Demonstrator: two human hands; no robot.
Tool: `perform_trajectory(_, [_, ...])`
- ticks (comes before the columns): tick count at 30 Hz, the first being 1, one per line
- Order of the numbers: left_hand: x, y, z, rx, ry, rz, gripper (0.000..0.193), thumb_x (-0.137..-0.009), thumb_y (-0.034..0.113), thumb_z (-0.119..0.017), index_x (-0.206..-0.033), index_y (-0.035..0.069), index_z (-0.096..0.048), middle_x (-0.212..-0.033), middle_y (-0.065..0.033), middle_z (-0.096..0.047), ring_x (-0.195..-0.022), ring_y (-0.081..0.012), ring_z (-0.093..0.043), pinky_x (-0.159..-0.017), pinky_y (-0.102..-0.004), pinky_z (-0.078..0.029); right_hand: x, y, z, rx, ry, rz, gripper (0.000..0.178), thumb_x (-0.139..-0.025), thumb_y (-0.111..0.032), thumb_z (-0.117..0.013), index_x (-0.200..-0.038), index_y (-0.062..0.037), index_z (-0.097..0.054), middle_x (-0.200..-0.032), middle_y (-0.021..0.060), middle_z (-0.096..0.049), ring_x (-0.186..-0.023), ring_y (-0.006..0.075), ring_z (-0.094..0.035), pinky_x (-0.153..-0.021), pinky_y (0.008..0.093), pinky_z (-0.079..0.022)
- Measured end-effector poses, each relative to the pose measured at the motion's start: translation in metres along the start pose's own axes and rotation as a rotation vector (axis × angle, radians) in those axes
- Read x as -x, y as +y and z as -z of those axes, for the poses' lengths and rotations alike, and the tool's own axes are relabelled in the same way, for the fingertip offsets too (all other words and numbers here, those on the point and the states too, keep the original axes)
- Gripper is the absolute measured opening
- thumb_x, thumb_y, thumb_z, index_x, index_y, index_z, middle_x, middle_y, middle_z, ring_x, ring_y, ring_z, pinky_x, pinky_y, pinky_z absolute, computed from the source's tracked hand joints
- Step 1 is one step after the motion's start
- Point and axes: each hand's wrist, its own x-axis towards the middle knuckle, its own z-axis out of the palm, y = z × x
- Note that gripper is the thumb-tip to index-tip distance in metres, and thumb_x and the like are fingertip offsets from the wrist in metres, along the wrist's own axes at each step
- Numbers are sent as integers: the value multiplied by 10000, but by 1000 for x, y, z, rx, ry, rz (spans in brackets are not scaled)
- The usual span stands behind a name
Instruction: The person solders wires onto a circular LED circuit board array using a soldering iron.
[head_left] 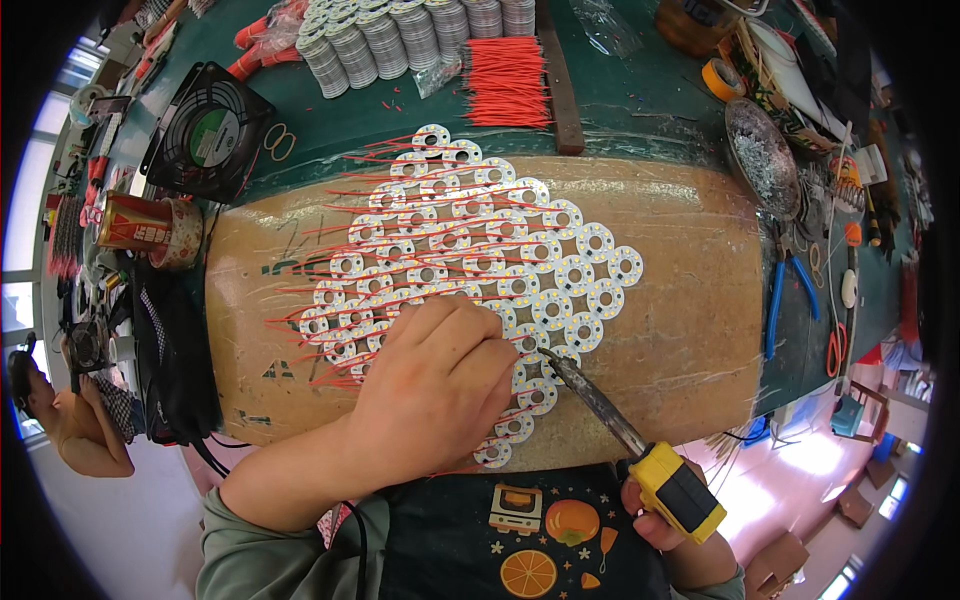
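Note:
Small round white LED ring boards point(553, 309) lie packed in a diamond-shaped array on a brown board point(690, 300). Thin red wires point(345, 275) run from many of them toward the left. My left hand point(435, 385) rests over the lower middle of the array, its fingers pinched together; whatever they hold is hidden. In my right hand point(652, 515) is a soldering iron point(605, 412) with a yellow and black handle. Its tip is at a ring just right of my left fingertips; whether it touches is hard to tell.
Stacked ring boards point(385, 40) and a bundle of red wires point(507, 85) sit at the back. A black fan point(210, 135) and a tin can point(140, 225) stand left. To the right are a metal dish point(762, 160), blue-handled pliers point(775, 305) and orange-handled scissors point(837, 350). Another person point(75, 425) sits far left.

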Motion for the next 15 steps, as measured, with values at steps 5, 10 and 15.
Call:
perform_trajectory(5, [0,-1,-1,-6,3,-6,203,-711,-12,-760,-884,58,-679,-955,-76,-633,-899,-281,-632,-816,-391,-522,-4,-6,1,39,-17,-3,471,-855,-447,-763,-1034,-15,-705,-791,94,-658,-633,285,-653,-579,351,-519])
perform_trajectory(10, [0,-1,0,-7,2,-12,202,-709,-11,-761,-878,60,-677,-949,-76,-632,-894,-278,-633,-803,-389,-525,-4,-5,1,81,-32,10,480,-859,-456,-752,-1050,-18,-706,-820,106,-676,-655,294,-669,-595,354,-532])
perform_trajectory(15, [-1,-1,-1,-23,-3,-19,206,-710,-9,-765,-882,60,-678,-949,-76,-629,-899,-279,-633,-803,-389,-525,-4,-5,1,68,-30,3,471,-865,-461,-747,-1035,-23,-712,-810,108,-678,-660,298,-674,-599,358,-536])
